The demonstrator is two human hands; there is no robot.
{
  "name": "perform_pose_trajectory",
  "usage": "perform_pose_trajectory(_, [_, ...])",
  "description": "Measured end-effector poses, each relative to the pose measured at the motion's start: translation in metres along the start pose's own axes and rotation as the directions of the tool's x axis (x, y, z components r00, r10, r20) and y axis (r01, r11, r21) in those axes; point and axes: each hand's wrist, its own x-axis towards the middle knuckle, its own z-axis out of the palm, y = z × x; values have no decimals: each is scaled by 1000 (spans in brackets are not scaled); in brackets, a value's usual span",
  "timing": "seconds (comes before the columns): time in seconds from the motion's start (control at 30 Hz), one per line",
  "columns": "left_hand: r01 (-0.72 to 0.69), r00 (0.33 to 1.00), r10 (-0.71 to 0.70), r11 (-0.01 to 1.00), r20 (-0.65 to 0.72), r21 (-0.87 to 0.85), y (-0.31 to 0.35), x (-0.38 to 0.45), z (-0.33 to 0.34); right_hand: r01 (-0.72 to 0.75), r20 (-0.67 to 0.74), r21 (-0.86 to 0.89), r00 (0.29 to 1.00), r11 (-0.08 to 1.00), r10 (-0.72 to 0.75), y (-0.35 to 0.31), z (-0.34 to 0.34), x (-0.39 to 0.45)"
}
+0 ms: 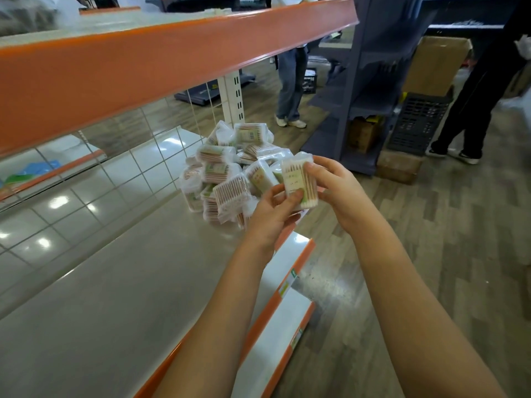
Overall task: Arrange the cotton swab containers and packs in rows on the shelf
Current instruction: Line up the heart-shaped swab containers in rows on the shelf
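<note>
Both hands, left hand (274, 209) and right hand (334, 183), grip one box (298, 182), fingers clamped on it. The pile (227, 173) sits unsorted at the far end of the shelf (120, 282) (no rows yet), so nearly everything is left.

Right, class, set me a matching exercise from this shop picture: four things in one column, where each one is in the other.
Things:
1. swab box
2. heap of swab packs
3. cardboard box
4. black crate

Places:
A. on the floor below the cardboard box
B. held in both hands
C. across the aisle, above the crate
D. on the shelf's far end

Pairs: 1-B, 2-D, 3-C, 4-A
</note>
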Motion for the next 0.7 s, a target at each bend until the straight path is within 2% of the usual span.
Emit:
perform_pose_trajectory(0.13, [-62, 994, 77, 979, -75, 193, 1, -1, 5, 29, 20, -3, 999, 1000, -29, 0, 2, -2])
perform_pose_trajectory(0.3, [-65, 991, 94, 958, -92, 280, 3, -3, 3, 3, 50, 29, 999, 1000, -4, 1, 1, -2])
perform_pose_trajectory(0.57, [32, 998, -37, 994, 47, 109, 15, 2, -8, 4, 133, 56, 991, 998, -12, 3, -7, -3])
perform_pose_trajectory(0.7, [33, 996, -43, 992, 84, 122, 23, 5, -9, 10, 173, 41, 985, 999, -17, 7, -7, -4])
